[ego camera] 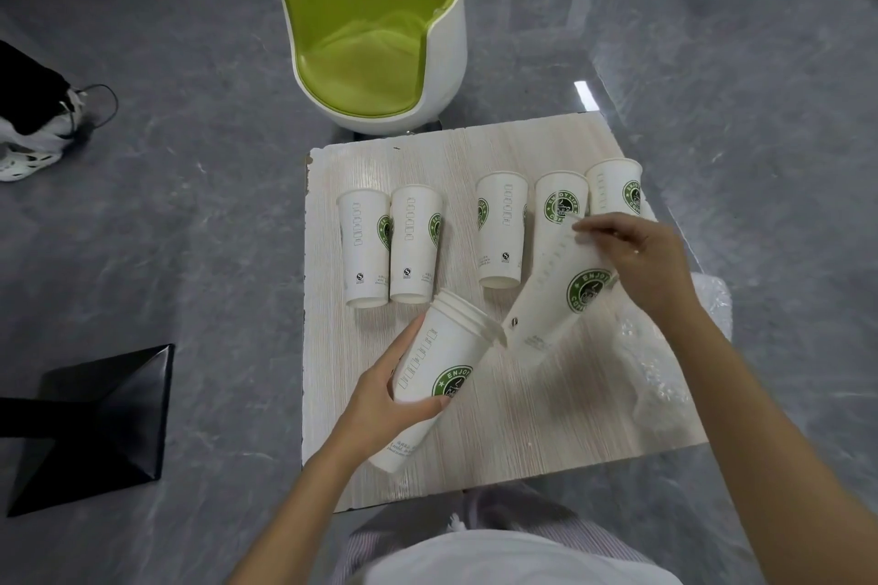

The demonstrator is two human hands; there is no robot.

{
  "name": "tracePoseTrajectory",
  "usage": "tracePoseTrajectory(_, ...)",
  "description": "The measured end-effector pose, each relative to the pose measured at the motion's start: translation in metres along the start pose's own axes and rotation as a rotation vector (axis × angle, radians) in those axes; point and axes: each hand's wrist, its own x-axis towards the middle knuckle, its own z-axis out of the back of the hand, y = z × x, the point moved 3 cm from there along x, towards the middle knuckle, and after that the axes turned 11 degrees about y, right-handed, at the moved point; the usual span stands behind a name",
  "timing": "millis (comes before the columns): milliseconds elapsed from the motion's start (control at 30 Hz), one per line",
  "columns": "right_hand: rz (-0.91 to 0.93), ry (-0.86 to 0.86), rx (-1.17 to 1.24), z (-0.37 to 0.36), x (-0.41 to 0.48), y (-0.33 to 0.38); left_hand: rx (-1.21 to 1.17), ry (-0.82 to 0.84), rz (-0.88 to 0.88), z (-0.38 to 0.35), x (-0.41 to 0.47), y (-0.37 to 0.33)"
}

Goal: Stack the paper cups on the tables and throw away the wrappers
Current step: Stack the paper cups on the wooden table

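From my head camera: my left hand (385, 390) has its grip wrapped round a stack of cups (446, 361), tipped over, open end pointing away from me. My right hand (636, 261) pinches a single cup (556, 295) near its rim, and its bottom end points at the stack's mouth, very close. Five more cups (501, 233) lie in a row on the tabletop (522, 418). A clear wrapper (665, 361) sits under my right arm, at the tabletop's right edge. A green chair (375, 29) stands behind.
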Motion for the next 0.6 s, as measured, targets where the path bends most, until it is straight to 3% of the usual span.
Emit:
tracePoseTrajectory(267,0.182,-0.131,-0.03,-0.005,0.002,0.023,0.01,0.003,-0.018,0.003,-0.006,0.0)
tracePoseTrajectory(600,0.128,0.039,0.193,-0.049,0.0,0.02,0.032,0.016,-0.037,0.002,-0.01,-0.006)
